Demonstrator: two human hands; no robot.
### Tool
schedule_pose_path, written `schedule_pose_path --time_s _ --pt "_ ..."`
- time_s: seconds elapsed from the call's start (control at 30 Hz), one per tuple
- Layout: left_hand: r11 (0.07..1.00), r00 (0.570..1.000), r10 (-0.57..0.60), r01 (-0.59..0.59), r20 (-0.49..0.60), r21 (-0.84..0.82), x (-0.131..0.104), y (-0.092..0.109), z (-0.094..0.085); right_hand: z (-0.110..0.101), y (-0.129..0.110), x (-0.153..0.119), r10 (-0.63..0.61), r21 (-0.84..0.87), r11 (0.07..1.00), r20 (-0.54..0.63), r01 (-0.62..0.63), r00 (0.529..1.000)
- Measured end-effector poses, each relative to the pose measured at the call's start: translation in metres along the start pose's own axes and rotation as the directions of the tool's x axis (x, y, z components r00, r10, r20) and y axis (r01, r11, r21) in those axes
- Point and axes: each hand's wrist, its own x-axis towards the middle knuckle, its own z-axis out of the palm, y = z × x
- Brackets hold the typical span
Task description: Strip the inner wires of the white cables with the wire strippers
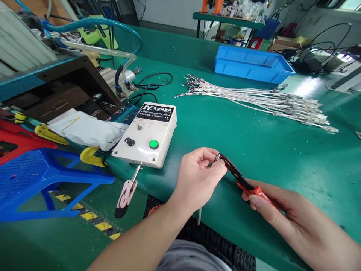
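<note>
In the head view my left hand [200,173] pinches the end of a thin cable [200,216], whose pale tail hangs below my wrist. Fine wires show at my fingertips, touching the tip of a black wire stripper [232,169] with red handles. My right hand [284,214] is closed round those handles. To the left of my hands sits a white wire-twisting machine [148,131] with a green button and a black knob. A pinkish clip [126,195] with a dark tip sticks out from its front, past the table edge.
A bundle of pale cables [248,98] with bared ends lies across the green table [203,131]. Behind it stands a blue bin [252,66]. A machine with blue hoses [93,22] and a white cloth [87,128] are at left, a blue stool [42,180] below.
</note>
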Motion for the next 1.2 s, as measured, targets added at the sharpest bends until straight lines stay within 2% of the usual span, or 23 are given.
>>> schedule_pose_path --time_s 0.1,0.47,0.63,0.87,1.2 --pt "1.000 1.000 0.005 -0.005 -0.005 -0.001 -0.0004 0.0003 -0.0003 0.0007 0.0023 -0.0009 0.017 -0.019 1.000 0.079 -0.016 0.997" --pt "0.999 0.999 0.036 -0.036 -0.003 -0.003 0.0007 -0.0024 0.0002 0.0063 -0.0019 -0.0035 -0.051 -0.144 0.988 0.004 0.051 0.999" --pt "0.999 0.999 0.034 -0.034 0.007 -0.002 0.0004 -0.0025 0.0000 0.0038 -0.0019 -0.0021 -0.003 -0.045 0.999 -0.002 0.003 1.000" --pt "0.999 0.999 0.032 -0.032 0.014 -0.003 0.0003 -0.0031 -0.0014 -0.0029 0.0037 -0.0039 0.096 0.039 0.994 0.062 -0.099 0.993" --pt "0.999 0.999 0.043 -0.043 0.015 -0.004 0.0011 -0.0047 -0.0013 0.0009 0.0002 -0.0008 0.032 0.001 0.999 0.059 -0.032 0.998"
